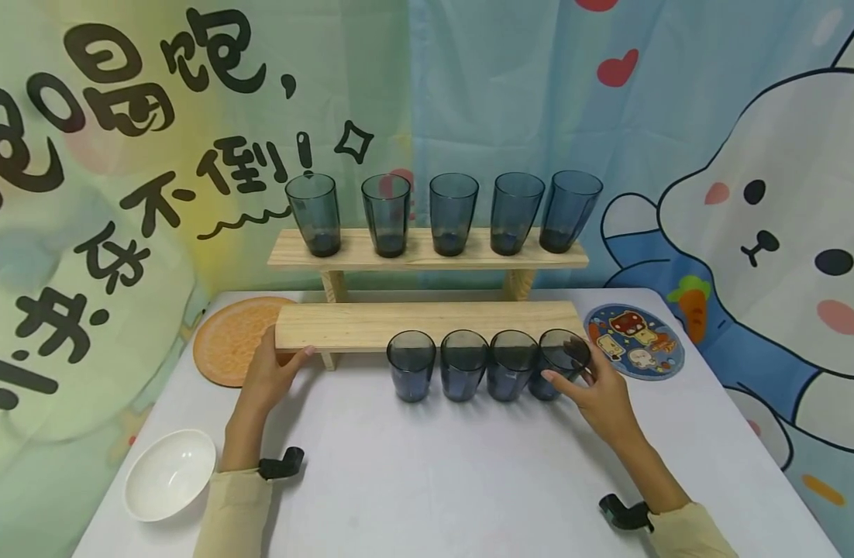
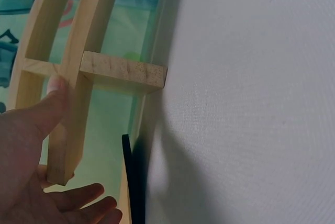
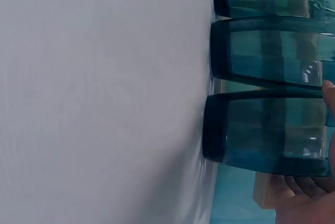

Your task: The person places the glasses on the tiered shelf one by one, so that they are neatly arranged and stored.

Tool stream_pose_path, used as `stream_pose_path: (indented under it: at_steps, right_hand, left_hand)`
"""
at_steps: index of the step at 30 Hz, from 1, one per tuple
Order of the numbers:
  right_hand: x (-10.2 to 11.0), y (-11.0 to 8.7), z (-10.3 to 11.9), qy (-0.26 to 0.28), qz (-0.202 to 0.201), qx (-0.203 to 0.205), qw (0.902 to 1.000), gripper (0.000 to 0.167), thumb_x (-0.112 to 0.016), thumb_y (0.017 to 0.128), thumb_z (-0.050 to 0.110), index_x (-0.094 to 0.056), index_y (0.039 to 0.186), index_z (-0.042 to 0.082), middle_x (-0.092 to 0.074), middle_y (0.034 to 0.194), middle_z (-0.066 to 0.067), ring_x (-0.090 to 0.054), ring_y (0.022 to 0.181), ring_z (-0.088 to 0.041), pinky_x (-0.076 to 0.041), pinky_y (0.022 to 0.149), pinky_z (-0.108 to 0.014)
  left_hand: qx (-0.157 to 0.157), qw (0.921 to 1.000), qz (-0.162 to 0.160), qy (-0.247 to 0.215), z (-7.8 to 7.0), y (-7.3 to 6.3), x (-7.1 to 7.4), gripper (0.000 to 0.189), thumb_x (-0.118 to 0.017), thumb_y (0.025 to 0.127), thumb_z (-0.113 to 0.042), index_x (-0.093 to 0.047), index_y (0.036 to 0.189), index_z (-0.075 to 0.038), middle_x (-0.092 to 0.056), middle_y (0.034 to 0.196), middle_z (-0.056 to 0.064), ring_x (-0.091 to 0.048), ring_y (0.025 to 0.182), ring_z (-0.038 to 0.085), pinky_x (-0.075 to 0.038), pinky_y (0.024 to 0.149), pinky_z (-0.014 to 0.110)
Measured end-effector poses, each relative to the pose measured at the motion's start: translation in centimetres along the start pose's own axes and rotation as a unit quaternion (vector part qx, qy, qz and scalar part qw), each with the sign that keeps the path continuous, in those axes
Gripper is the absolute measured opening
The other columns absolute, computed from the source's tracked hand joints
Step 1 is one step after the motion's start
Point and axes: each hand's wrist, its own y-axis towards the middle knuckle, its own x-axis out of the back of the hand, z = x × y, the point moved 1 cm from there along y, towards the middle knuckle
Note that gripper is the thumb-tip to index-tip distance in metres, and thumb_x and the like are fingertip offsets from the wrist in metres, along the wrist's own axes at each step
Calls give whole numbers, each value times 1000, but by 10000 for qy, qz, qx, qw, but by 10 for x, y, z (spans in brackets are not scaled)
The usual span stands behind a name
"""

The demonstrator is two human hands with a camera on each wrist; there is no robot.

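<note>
We find the dark blue-tinted, tapered transparent tumbler (image 1: 563,353) at the right end of a row on the table, its base on the cloth. Three matching tumblers (image 1: 462,364) stand to its left, the whole row just in front of the two-tier pale wooden rack's lower board (image 1: 427,325).

Five more dark tumblers (image 1: 452,221) stand spaced along the upper board (image 1: 427,260). We judge the upper tier to be filled and the front row to be only partly handled: those four tumblers are on the table, with none of them up on a board yet.

Our right hand (image 1: 604,403) holds the end tumbler with a rounded grip about as wide as the glass, thumb on the near side and fingers behind. Our left hand (image 1: 266,376) grips the left end of the lower board narrowly, thumb on its edge; the left wrist view shows the other fingers spread loosely beyond it.

Farther out, an orange round mat (image 1: 221,341) lies behind our left hand, a blue round cartoon mat (image 1: 671,353) lies beyond the right, and a glossy white bowl (image 1: 169,477) sits near the left edge of the white-clothed table (image 1: 434,480).
</note>
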Motion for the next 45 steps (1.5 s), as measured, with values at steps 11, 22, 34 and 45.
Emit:
stream_pose_path:
  at_steps: [11, 22, 34, 45]
  right_hand:
    - [12, 0, 16, -503, -107, -9, 9987, 89, -86, 90, 37, -42, 159, 3, -55, 151, -28, -52, 141, -48, -44, 111, -51]
    - [51, 22, 69, -593, -379, 81, 9975, 84, -82, 94, 40, -43, 158, 1, -56, 147, -28, -55, 138, -46, -47, 112, -47]
    - [49, 70, 69, -544, -412, 123, 9976, 87, -81, 94, 43, -41, 158, -1, -54, 149, -29, -50, 142, -49, -43, 114, -60]
    - [42, 85, 57, -435, -495, 94, 9978, 88, -81, 93, 43, -41, 158, -2, -52, 153, -30, -48, 144, -50, -40, 117, -60]
  left_hand:
    - [-54, 10000, 20, -54, 2, 1, -3, 87, -68, 104, -39, -19, 164, 2, -36, 162, 32, -38, 149, 49, -32, 121, 64]
    - [-56, 10000, -57, 26, 2, 1, 0, 85, -68, 104, -37, -21, 163, 2, -38, 160, 32, -41, 147, 49, -33, 120, 64]
    - [-81, 10000, -30, 23, 0, 1, 1, 84, -68, 105, -36, -22, 163, 3, -38, 160, 33, -39, 149, 49, -32, 121, 63]
    - [-92, 9999, -26, 41, 1, 1, 0, 84, -68, 105, -36, -22, 163, 3, -38, 161, 33, -40, 148, 49, -33, 121, 63]
